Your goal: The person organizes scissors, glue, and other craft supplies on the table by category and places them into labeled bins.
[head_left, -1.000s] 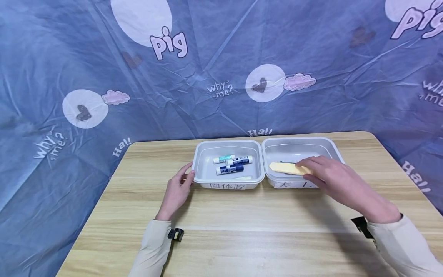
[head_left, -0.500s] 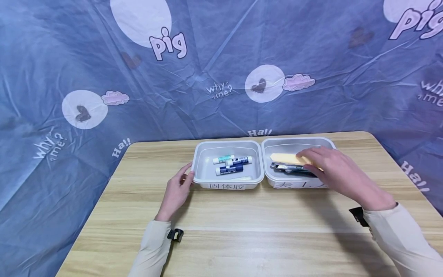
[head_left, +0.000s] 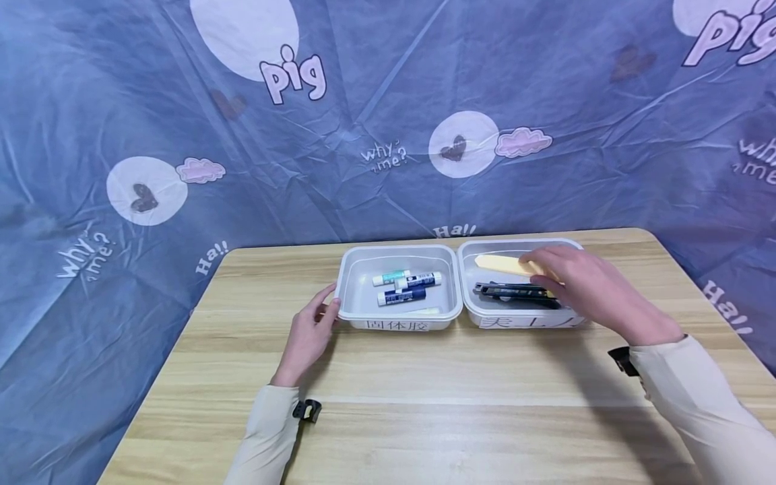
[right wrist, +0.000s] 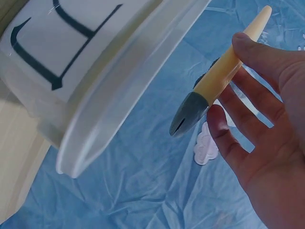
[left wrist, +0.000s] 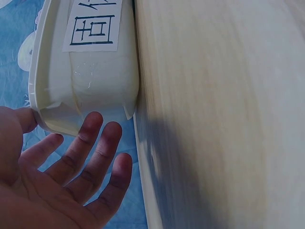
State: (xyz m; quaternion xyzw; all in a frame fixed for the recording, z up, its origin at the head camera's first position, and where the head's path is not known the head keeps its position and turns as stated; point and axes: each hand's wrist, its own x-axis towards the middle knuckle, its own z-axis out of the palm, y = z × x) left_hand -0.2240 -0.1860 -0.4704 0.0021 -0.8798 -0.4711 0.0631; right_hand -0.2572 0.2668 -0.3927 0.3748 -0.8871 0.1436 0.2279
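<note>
My right hand (head_left: pixel 591 289) pinches a yellow utility knife (head_left: pixel 498 264) between thumb and fingers, holding it over the right white bin (head_left: pixel 473 312). In the right wrist view the knife (right wrist: pixel 221 76) shows a grey end cap, and it is apart from the bin's rim. Dark utility knives (head_left: pixel 515 292) lie below it in that bin, partly covered by the hand. My left hand (head_left: pixel 306 340) touches the left corner of the other white bin (head_left: pixel 343 286). In the left wrist view its thumb rests at the rim and its fingers (left wrist: pixel 102 150) are loosely extended.
Several glue sticks (head_left: pixel 402 296) lie in the left bin. Both bins stand side by side near the back of the wooden table (head_left: pixel 424 417), with paper labels (head_left: pixel 397 326) on their fronts. A blue printed cloth (head_left: pixel 339 182) hangs behind.
My right hand has moved up and toward the back with the yellow utility knife, exposing the dark knives in the right bin. The left hand stays at its bin.
</note>
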